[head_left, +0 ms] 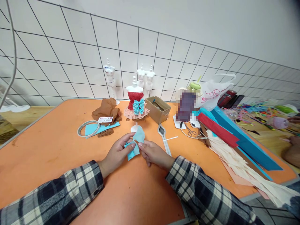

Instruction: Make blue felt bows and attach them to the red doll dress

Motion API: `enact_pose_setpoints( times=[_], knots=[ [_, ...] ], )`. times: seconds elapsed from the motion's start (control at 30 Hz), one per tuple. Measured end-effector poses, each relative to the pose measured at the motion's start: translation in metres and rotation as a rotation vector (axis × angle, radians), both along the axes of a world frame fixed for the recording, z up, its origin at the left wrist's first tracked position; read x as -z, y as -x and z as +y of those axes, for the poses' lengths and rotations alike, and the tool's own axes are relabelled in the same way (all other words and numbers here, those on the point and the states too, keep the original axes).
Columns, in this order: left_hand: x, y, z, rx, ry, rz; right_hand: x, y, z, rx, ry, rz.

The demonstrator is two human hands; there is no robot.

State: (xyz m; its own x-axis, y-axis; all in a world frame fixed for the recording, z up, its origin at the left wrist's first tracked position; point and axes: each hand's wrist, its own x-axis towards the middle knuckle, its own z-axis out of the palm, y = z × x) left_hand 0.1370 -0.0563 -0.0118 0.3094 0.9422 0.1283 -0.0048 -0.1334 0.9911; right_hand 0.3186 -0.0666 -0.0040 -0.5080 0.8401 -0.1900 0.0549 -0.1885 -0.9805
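Note:
Over the middle of the orange table, my left hand (pixel 117 153) pinches a light-blue crepe paper piece (pixel 139 135) between thumb and fingers. My right hand (pixel 156 153) has its fingertips closed on the right edge of the same paper. The lower part of the paper looks folded or pleated. Just behind the hands stands a small white dress form (pixel 134 88) in a red bodice (pixel 132 99), with a blue bow (pixel 138 106) and a pink ruffled skirt (pixel 134 114). Its round white base is partly hidden by the paper.
Left are a tape roll (pixel 88 128), blue paper (pixel 110 127) and brown paper (pixel 106 108). A cardboard box (pixel 161 116), scissors (pixel 191 132), a phone (pixel 186 106) and paper strips (pixel 234 156) lie right. Bare dress forms (pixel 109 73) stand behind. Another person's hand (pixel 294 140) shows at far right.

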Motion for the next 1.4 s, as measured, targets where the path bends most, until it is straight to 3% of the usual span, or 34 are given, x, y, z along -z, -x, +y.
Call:
enact_pose_setpoints(
  times=[0.37,0.53,0.63,0.7,0.8,0.87,0.97,1.07,1.2,1.27,1.33,1.4],
  knots=[
    [-0.002,0.0,0.001,0.086,-0.013,0.042,0.005,-0.003,0.004,-0.007,-0.038,0.018],
    [-0.003,-0.002,-0.001,0.066,0.012,0.047,0.006,-0.003,0.005,-0.001,-0.019,-0.006],
    [-0.006,0.0,0.001,-0.015,-0.022,0.162,0.007,-0.003,0.007,0.011,-0.025,-0.055],
    [-0.009,0.005,0.007,-0.104,-0.086,0.307,0.006,-0.005,0.007,0.036,-0.129,-0.153],
    [-0.015,0.025,0.024,-0.237,-0.208,0.597,-0.001,-0.009,0.004,0.015,-0.454,-0.389],
    [-0.017,0.043,0.038,-0.306,-0.283,0.856,-0.006,-0.011,0.0,-0.086,-0.642,-0.52],
    [-0.015,0.065,0.055,-0.257,-0.367,1.14,-0.011,-0.011,-0.007,-0.27,-0.775,-0.631],
    [-0.008,0.072,0.062,-0.233,-0.577,1.184,-0.011,-0.009,-0.011,-0.301,-0.848,-0.765],
    [-0.004,0.064,0.061,-0.355,-0.614,1.13,-0.011,-0.006,-0.006,-0.061,-0.871,-1.13],
    [-0.006,0.06,0.058,-0.421,-0.629,1.024,-0.011,-0.003,-0.003,-0.007,-0.855,-1.275],
    [-0.009,0.06,0.056,-0.455,-0.695,0.928,-0.012,0.001,-0.004,-0.05,-0.886,-1.317],
    [-0.012,0.061,0.054,-0.378,-0.811,0.877,-0.013,0.004,-0.008,-0.163,-0.967,-1.265]
  ],
)
